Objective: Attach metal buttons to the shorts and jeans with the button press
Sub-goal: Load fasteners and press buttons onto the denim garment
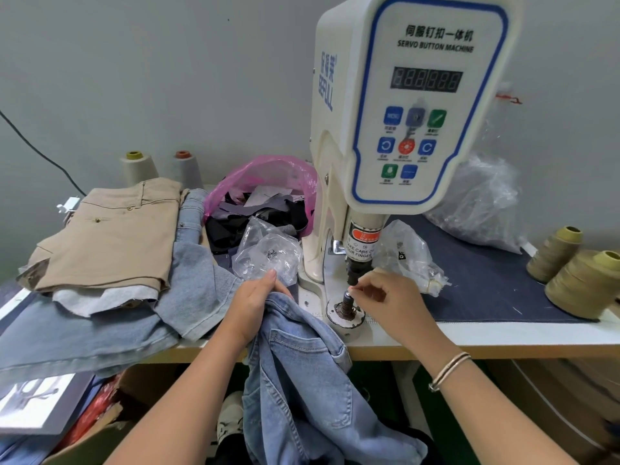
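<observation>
Button placement at the servo button machine (402, 105).
Right hand (385, 297) fingers pinch a small button (350, 288) over the lower die (346, 302); left hand (255, 305) grips jeans (302, 364). Pink bag (268, 176) holds fabric scraps; four thread cones.

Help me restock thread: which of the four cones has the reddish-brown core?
The grey thread cone by the wall, right of the yellow-cored cone; both olive cones have yellowish cores.
</observation>
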Demonstrator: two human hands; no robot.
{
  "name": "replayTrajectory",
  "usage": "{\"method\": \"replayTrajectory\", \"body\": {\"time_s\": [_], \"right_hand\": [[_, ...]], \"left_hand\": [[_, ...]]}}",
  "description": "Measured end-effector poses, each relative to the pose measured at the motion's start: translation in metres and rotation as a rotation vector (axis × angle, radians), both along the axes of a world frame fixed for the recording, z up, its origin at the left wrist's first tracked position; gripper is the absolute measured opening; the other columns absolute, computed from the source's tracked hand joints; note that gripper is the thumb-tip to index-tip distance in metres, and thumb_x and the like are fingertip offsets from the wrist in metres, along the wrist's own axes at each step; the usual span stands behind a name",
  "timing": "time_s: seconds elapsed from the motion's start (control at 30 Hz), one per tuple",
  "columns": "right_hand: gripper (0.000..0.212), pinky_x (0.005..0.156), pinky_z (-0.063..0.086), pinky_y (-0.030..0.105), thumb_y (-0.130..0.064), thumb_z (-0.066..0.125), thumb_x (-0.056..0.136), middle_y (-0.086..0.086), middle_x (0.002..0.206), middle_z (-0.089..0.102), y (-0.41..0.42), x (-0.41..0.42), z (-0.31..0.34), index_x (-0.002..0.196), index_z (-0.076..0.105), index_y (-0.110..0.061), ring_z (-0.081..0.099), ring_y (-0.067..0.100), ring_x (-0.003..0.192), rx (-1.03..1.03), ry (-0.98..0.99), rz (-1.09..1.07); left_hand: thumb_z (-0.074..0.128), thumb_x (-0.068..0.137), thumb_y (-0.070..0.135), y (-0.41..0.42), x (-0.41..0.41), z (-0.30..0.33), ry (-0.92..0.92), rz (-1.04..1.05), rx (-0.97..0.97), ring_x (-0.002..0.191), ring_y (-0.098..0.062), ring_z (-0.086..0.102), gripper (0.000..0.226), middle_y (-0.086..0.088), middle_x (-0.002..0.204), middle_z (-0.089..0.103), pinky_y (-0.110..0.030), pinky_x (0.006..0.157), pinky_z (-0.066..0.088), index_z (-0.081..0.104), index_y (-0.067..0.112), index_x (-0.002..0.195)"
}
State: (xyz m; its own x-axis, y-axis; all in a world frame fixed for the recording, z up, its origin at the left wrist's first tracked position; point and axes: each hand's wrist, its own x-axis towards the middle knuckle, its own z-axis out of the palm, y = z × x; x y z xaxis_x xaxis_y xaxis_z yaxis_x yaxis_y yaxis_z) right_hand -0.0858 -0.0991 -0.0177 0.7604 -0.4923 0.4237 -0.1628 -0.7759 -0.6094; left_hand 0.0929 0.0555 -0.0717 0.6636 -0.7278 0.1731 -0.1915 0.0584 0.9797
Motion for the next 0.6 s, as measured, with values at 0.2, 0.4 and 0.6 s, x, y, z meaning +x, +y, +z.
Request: {"method": "replayTrajectory", "body": {"time_s": [0.2, 0.4, 0.6], "right_hand": [[0.008, 0.061, 0.038, 0.015, -0.023, 0.071, 0.082, -0.013, 0.068, 0.050, -0.003, -0.005, 0.007, 0.085, 0.074, -0.016, 0.046, 0.002, 0.062, -0.213, 0.089, 0.026], [0.008, 0.058, 0.041, 0.019, -0.023, 0.071, 0.084, -0.006, 0.070, 0.061, -0.001, -0.008, 0.007, 0.088, 0.076, -0.019, 0.050, 0.005, 0.061, -0.244, 0.080, 0.047], [0.009, 0.059, 0.046, 0.015, -0.021, 0.067, 0.086, -0.006, 0.071, 0.066, 0.007, -0.021, -0.003, 0.090, 0.075, -0.017, 0.056, 0.008, 0.062, -0.069, -0.112, -0.019]], "left_hand": [[0.040, 0.080, 0.065, 0.001, -0.001, 0.002, -0.001, 0.005, 0.005, 0.069, -0.018, 0.065, 0.062, -0.008, 0.068, 0.071, -0.029, 0.074, 0.049, 0.073, 0.016, 0.061], [0.039, 0.082, 0.064, 0.002, -0.003, 0.004, -0.004, 0.008, 0.016, 0.071, -0.021, 0.066, 0.063, -0.010, 0.069, 0.071, -0.034, 0.078, 0.050, 0.073, 0.015, 0.062], [0.043, 0.089, 0.045, 0.004, -0.010, 0.012, -0.025, -0.009, 0.028, 0.063, -0.010, 0.062, 0.048, -0.002, 0.063, 0.068, -0.019, 0.067, 0.047, 0.072, 0.020, 0.060]]}}
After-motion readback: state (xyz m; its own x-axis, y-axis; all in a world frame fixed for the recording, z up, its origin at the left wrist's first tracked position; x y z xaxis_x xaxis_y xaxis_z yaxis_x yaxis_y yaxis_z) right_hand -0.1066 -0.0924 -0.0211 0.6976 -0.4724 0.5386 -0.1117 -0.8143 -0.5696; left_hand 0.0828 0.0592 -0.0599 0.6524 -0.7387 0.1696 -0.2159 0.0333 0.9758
